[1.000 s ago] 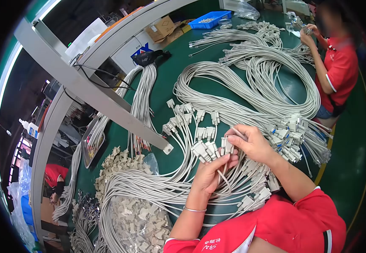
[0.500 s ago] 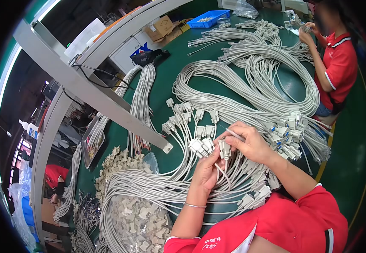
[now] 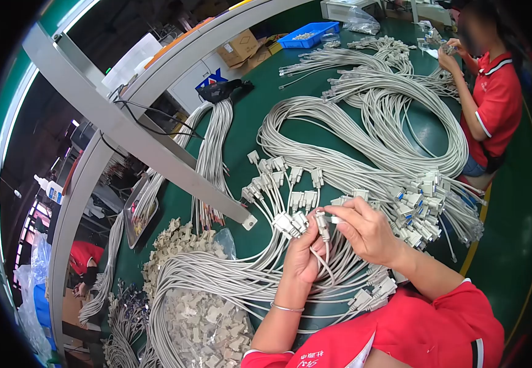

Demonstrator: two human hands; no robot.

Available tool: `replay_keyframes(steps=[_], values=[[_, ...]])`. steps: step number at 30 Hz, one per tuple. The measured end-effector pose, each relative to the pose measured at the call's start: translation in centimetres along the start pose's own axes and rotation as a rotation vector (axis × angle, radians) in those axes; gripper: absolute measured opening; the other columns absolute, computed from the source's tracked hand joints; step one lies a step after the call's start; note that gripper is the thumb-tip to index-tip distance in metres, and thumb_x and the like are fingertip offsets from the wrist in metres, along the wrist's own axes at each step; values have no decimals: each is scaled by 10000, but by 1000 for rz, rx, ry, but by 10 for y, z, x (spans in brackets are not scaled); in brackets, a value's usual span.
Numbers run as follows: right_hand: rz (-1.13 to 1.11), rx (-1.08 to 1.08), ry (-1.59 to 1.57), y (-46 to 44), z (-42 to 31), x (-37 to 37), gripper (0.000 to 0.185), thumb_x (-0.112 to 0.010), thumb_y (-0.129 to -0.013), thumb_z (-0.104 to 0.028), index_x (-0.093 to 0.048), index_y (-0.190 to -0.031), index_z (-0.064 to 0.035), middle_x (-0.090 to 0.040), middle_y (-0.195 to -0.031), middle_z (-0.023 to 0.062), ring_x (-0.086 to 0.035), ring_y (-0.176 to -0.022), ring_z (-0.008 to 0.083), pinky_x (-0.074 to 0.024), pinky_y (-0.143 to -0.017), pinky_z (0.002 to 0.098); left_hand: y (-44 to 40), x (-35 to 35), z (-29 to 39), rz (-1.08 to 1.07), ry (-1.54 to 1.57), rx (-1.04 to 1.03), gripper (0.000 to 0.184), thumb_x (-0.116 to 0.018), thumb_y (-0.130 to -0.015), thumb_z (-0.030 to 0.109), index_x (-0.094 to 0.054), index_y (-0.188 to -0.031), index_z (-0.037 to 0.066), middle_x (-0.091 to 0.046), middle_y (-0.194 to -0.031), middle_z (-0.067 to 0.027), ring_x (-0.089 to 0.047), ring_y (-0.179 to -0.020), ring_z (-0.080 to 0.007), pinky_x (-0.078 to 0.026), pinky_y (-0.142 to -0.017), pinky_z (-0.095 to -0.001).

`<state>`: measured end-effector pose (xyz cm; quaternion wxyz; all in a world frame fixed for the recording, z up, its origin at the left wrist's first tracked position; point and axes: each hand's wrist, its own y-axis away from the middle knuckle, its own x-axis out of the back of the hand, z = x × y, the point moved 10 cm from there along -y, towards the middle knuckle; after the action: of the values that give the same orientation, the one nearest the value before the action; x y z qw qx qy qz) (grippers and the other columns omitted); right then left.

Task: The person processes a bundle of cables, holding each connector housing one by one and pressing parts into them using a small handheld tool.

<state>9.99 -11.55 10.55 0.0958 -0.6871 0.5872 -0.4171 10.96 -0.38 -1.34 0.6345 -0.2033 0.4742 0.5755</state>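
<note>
My left hand (image 3: 302, 260) is closed around a grey-white cable connector (image 3: 323, 227), which stands upright with its cable curving down beneath. At its head my right hand (image 3: 370, 234) pinches a small whitish piece (image 3: 336, 219) between thumb and forefinger; its exact kind is too small to tell. Just left of my left fingers lies a cluster of similar connectors (image 3: 288, 226). More connectors on cables (image 3: 272, 173) fan out behind it. To the right of my right hand is a pile of connectors, some with blue faces (image 3: 412, 199).
Long coils of grey cable (image 3: 364, 138) cover the green table (image 3: 250, 126). A bag of loose connector shells (image 3: 207, 322) lies at front left. A metal frame bar (image 3: 149, 138) crosses the left side. At the far right a co-worker in red (image 3: 497, 98) handles small parts.
My right hand has shifted slightly down and right, from wrapping over the connector to pinching a small piece at its head. My left hand keeps its hold. The view has shifted slightly.
</note>
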Motion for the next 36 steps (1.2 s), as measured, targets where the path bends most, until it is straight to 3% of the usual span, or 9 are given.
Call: replay_keyframes(steps=[2,6,9,25,27,30,32,35,36], values=[[44,46,-21,3,-1,4,203,-537,-869,-146,-589,-988,10,-591,-844,159,-586,-668,287,-469,-573,318,0,7,8,71,36,-59,167,-544,-897,186,-542,-1004,58,-527,-723,-22,-366,-499,-67,-306,-434,-181],[-8,96,-63,5,-6,-4,116,-582,-838,-140,-588,-891,-38,-588,-709,100,-597,-595,267,-459,-511,334,4,5,20,76,55,-130,143,-572,-887,175,-553,-959,53,-508,-698,25,-358,-476,-47,-286,-419,-176],[-99,107,-39,4,-8,-12,127,-573,-843,-134,-601,-892,-20,-590,-718,112,-587,-583,265,-447,-504,326,6,8,23,114,84,-150,138,-574,-886,177,-558,-944,53,-509,-692,24,-356,-475,-48,-288,-418,-177],[-96,73,-34,5,0,-18,110,-591,-818,-113,-608,-880,-24,-606,-735,120,-601,-621,283,-463,-541,340,8,8,21,139,117,-121,148,-563,-893,188,-576,-938,48,-521,-690,22,-348,-466,-45,-292,-417,-181],[-121,71,1,4,-3,-18,98,-599,-801,-88,-606,-873,-23,-612,-750,122,-600,-623,280,-461,-542,335,3,7,16,52,166,-64,144,-568,-890,196,-579,-926,57,-520,-673,21,-369,-463,-43,-304,-404,-186],[-37,98,65,5,-7,-14,102,-599,-776,-48,-601,-875,-23,-611,-771,136,-598,-647,299,-457,-559,353,0,18,8,160,164,-57,128,-584,-874,181,-577,-929,65,-540,-659,21,-392,-442,-36,-320,-391,-177],[-30,111,78,5,-9,-16,118,-593,-775,-31,-596,-893,-26,-596,-753,132,-581,-627,308,-452,-561,372,-3,18,6,130,115,-49,151,-621,-854,224,-551,-899,98,-480,-618,47,-389,-441,-42,-312,-399,-183],[-94,23,-12,5,-12,-14,101,-564,-771,-7,-577,-871,-6,-584,-752,136,-572,-631,302,-425,-561,337,-4,5,7,31,72,-68,167,-614,-859,221,-561,-919,74,-515,-669,42,-391,-465,-32,-301,-393,-168],[-109,4,-64,9,-8,-13,95,-551,-770,0,-570,-864,0,-576,-744,139,-568,-632,296,-416,-563,325,-9,8,3,-7,40,-85,197,-605,-863,210,-573,-998,71,-531,-711,30,-407,-473,-36,-324,-395,-165]])
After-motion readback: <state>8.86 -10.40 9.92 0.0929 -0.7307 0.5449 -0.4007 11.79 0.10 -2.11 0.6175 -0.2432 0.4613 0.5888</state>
